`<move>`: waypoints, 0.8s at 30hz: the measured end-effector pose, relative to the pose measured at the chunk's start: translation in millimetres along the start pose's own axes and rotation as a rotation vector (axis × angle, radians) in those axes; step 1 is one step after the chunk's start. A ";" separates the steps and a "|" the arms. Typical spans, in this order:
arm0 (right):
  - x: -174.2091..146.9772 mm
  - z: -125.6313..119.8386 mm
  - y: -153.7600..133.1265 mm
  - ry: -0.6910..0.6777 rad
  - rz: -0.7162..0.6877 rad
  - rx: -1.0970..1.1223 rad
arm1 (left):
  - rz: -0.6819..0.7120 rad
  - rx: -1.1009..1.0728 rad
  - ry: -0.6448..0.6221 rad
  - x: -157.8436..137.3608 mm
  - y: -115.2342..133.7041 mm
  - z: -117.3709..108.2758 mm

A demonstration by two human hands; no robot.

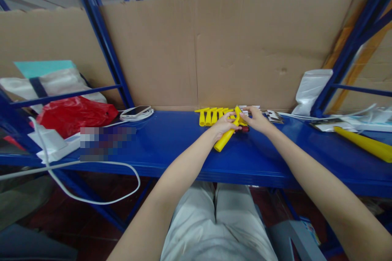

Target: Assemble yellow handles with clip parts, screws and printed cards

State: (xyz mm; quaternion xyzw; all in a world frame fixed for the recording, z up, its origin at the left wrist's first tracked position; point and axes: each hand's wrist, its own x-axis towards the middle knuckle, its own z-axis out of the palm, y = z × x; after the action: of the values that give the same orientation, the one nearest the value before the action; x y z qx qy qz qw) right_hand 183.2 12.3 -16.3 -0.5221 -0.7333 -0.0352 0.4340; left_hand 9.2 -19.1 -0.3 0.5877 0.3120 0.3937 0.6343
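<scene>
Above the blue shelf I hold a yellow plastic handle with a thick round grip and a wider, angled head. My left hand is closed around its middle, and the grip end points toward me. At the head, my right hand pinches with its fingertips; whether a small part is also between them I cannot make out. Several matching yellow handles stand in a row just behind my left hand. A dark red object lies under my hands, partly covered.
A blue metal shelf has a cardboard wall at its back. Left lie a red plastic bag, a phone and a looping white cable. Right are small packets, a white pouch and a long yellow piece.
</scene>
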 end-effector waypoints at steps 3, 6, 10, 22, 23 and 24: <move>-0.8 0.2 -1.0 0.018 -0.003 -0.103 | 0.004 -0.023 0.026 2.9 -1.0 -0.9; -1.1 -3.6 -4.6 0.005 -0.021 -0.165 | 0.012 -0.050 0.074 5.6 -1.4 -2.3; -3.8 -14.7 -17.1 -0.203 0.004 -0.238 | 0.020 -0.066 0.198 10.8 -2.6 -6.3; -11.1 -22.4 -18.1 -0.580 0.056 -0.127 | -0.015 -0.097 0.394 19.5 -6.4 -15.5; -10.0 -25.2 -17.5 -0.565 0.042 -0.064 | -0.007 -0.113 0.398 18.2 -4.7 -14.7; -8.9 -28.4 -17.4 -0.545 0.031 0.006 | 0.005 -0.135 0.404 16.9 -2.8 -13.8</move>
State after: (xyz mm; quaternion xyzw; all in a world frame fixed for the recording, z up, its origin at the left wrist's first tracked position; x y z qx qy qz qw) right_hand 187.1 -16.5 2.3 -0.5222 -0.8151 0.1151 0.2227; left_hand 6.1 2.5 -3.5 0.4537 0.4043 0.5253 0.5956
